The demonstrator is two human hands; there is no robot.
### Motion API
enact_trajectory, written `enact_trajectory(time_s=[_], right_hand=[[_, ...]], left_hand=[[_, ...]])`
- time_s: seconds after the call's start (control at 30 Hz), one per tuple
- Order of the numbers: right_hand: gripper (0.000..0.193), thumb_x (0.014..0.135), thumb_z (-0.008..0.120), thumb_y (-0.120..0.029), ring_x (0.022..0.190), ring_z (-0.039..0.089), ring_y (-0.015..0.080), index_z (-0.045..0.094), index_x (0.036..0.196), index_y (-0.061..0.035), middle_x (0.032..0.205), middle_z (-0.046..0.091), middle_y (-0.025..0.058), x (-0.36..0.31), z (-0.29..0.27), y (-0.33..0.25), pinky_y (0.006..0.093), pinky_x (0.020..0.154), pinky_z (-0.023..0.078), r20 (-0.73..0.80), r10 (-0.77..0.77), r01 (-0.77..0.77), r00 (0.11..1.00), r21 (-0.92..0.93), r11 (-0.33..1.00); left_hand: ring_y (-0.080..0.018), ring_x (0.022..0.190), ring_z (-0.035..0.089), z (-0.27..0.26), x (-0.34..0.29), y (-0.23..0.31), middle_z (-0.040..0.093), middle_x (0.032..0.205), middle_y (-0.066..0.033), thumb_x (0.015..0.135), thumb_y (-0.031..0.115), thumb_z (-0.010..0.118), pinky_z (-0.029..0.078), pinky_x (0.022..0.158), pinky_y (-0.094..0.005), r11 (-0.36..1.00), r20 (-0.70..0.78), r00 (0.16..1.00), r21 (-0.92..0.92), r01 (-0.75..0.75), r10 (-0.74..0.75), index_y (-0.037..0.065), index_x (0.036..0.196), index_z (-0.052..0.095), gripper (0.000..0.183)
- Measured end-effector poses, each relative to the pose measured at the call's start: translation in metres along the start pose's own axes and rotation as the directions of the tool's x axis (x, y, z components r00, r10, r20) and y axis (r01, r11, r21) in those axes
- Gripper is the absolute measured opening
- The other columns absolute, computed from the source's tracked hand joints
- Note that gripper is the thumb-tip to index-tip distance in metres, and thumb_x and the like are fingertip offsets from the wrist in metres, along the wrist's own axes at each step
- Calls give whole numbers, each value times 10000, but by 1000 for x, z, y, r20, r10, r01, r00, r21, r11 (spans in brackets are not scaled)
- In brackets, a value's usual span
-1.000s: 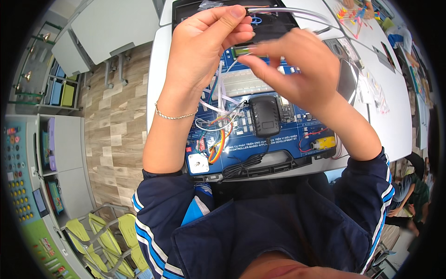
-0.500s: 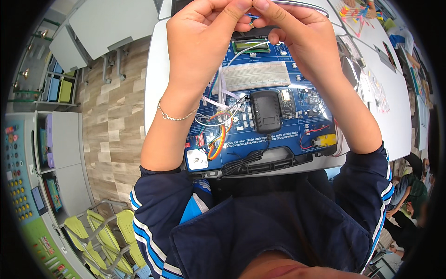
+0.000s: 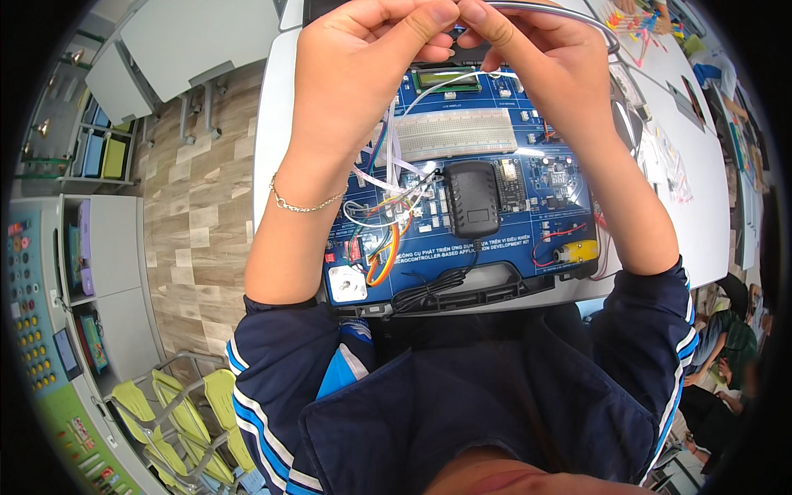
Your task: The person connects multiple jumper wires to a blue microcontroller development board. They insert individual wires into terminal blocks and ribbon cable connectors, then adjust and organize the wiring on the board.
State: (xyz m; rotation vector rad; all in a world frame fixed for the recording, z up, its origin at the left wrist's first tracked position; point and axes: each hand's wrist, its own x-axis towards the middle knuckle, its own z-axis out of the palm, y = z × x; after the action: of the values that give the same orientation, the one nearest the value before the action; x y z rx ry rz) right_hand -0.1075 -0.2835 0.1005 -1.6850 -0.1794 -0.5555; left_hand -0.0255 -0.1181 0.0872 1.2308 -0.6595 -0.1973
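Note:
At the top edge, my left hand (image 3: pixel 363 58) and my right hand (image 3: pixel 540 54) meet, thumbs and fingertips pinched together over the far end of a blue electronics kit board (image 3: pixel 495 247). From the fingertips a dark grey cable (image 3: pixel 569 11) runs across the back of my right hand and bends down beyond it. Whatever small piece sits between the thumbs is hidden by the fingers. Under my hands, the board carries a small green display (image 3: pixel 450 80) and a white breadboard (image 3: pixel 454 134). Pale loose wires (image 3: pixel 392 148) hang beside my left wrist.
A black power adapter (image 3: pixel 472 198) lies on the board, its coiled cord (image 3: pixel 429 289) at the near edge. A yellow motor (image 3: pixel 575 251) sits at the near right, a white square part (image 3: pixel 346 284) at the near left. Plastic bags (image 3: pixel 672 169) lie on the white table (image 3: pixel 705 214).
My hands have shifted slightly, and the fingertips now cover the small blue piece glimpsed between them before. The grey cable bulges farther right and lower past my right hand.

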Motion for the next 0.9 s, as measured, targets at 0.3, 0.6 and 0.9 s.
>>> enact_trajectory(time_s=[0.3,0.6,0.9], right_hand=[[229,995,676,-45,917,701,140,697,1187,78,1089,737,148,2,1,10,260,808,594,23,-97,94,995,103,990],[371,805,832,-20,879,739,177,747,1166,-34,1015,763,101,11,-38,-8,258,747,582,515,-395,637,760,-471,611],[324,763,825,15,843,742,235,760,1079,-2,1011,754,120,16,-41,-22,303,720,587,710,-570,911,413,-317,265]], left_hand=[[-99,828,685,-4,3,-1,748,965,-82,976,151,728,575,778,-227,997,22,1000,74,-3,1,-47,1139,724,256],[-29,754,604,-35,14,7,713,941,-47,1020,168,658,484,618,-146,874,536,762,-90,478,-362,-43,1108,706,234],[-3,689,616,-37,19,6,716,958,-74,1034,148,633,492,537,-95,761,657,596,-52,647,-462,-68,1148,680,249]])
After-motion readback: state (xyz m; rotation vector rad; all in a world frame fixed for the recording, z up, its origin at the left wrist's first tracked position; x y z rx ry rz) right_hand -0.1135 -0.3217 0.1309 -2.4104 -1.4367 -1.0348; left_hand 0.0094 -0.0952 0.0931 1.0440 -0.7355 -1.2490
